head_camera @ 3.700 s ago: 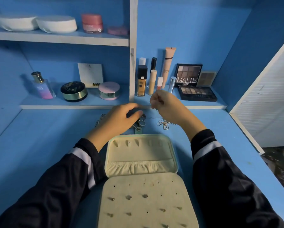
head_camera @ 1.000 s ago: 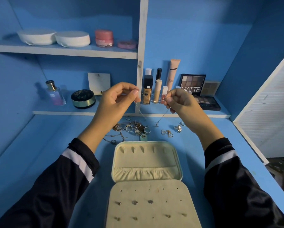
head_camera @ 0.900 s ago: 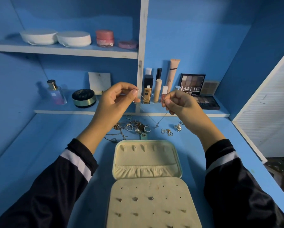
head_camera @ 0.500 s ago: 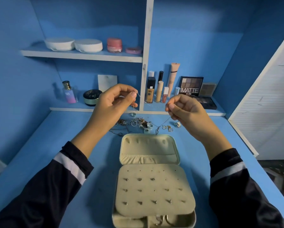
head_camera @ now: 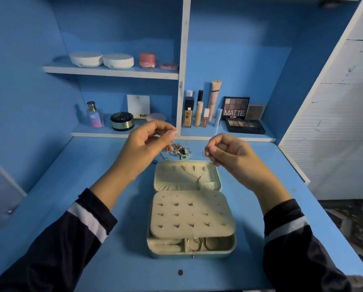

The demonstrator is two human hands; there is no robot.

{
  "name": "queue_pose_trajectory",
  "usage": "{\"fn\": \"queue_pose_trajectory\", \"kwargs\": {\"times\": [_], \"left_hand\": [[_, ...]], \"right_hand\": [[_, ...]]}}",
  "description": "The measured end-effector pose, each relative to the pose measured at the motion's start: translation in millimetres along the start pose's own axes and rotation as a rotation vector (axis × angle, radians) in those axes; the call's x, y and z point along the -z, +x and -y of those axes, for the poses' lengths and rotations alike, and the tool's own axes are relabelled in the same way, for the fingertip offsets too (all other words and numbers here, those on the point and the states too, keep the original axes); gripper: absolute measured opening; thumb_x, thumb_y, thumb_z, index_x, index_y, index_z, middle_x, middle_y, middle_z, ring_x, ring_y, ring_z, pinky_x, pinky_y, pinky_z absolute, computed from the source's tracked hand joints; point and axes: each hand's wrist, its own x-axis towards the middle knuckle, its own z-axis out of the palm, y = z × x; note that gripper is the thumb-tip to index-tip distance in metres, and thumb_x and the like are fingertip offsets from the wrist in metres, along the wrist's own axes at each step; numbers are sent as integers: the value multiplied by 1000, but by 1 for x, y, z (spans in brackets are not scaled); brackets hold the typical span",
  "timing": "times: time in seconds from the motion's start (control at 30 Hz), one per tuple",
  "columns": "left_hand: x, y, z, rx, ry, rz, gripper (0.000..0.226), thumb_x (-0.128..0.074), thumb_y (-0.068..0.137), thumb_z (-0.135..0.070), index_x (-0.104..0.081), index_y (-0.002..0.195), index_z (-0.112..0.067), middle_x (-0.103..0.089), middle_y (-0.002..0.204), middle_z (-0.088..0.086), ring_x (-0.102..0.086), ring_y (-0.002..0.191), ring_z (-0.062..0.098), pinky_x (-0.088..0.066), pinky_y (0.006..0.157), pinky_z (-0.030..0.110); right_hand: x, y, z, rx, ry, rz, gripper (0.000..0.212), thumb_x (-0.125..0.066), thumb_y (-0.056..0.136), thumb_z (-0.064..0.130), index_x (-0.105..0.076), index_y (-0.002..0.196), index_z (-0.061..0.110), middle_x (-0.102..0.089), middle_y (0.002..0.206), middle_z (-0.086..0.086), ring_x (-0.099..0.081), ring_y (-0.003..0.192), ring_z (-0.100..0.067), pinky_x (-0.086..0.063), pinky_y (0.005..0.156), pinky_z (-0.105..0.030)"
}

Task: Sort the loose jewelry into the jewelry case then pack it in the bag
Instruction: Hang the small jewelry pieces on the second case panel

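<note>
On the far left we see the blue worktop (head_camera: 56, 182) and, above it, an upper shelf (head_camera: 113, 73) carrying two white round tubs (head_camera: 86, 59) and a pink jar (head_camera: 147, 60). On the lower shelf stand a perfume bottle (head_camera: 94, 114), a black round compact (head_camera: 122, 121) and a white card (head_camera: 138, 105). A dark sleeve (head_camera: 60, 249) with a white band leads up to the left hand (head_camera: 142, 144), raised above the worktop. Its thumb and forefinger are pressed together on one end of a thin necklace (head_camera: 198, 182), where a small ring shows just past the fingers (head_camera: 171, 133); the others curl loosely underneath. Behind that hand lies a heap of loose jewelry (head_camera: 179, 149), just beyond the back edge of the open jewelry case (head_camera: 208, 254). We can follow the chain only in part: it drops in a V over the case's lid (head_camera: 168, 178), and its pendant hangs in front of the gathered pocket there; we cannot tell whether it touches the lining. Nearer us, the earring panel (head_camera: 216, 216) carries rows of studs, and hoops (head_camera: 203, 243) sit in the tray beneath its front edge. Further right, the right hand (head_camera: 231, 153) pinches the necklace's other end between thumb and forefinger, its remaining fingers curled in, a little lower than the left. Behind it on the shelf stand makeup tubes (head_camera: 199, 113) and an eyeshadow palette (head_camera: 236, 108) marked MATTE, with a white slatted panel (head_camera: 334, 133) at the far right.
</note>
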Motion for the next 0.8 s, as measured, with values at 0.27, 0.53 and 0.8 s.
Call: {"fn": "queue_pose_trajectory", "kwargs": {"times": [0.27,0.53,0.8], "left_hand": [[-17,-8,23,164,40,42,7,-63,94,-14,-69,94,-18,-72,85,-2,-63,67,9,-53,72,20],[-34,7,24,124,55,73,6,-63,94,-14,-69,96,-16,-71,86,0,-63,67,6,-50,69,15],[-43,20,32,78,88,111,6,-65,94,-18,-69,95,-22,-70,85,-8,-65,70,9,-52,72,21]], "right_hand": [[7,-9,-23,-127,-214,-1,11,-52,98,3,-60,92,8,-66,78,2,-59,74,-10,-46,70,-22],[14,-2,-29,-180,-464,13,10,-61,93,7,-65,90,15,-73,91,-2,-68,91,-19,-54,91,-35],[0,5,-29,-77,-190,-87,29,-68,87,9,-60,115,8,-71,110,-7,-68,101,-12,-51,83,-20]]}}
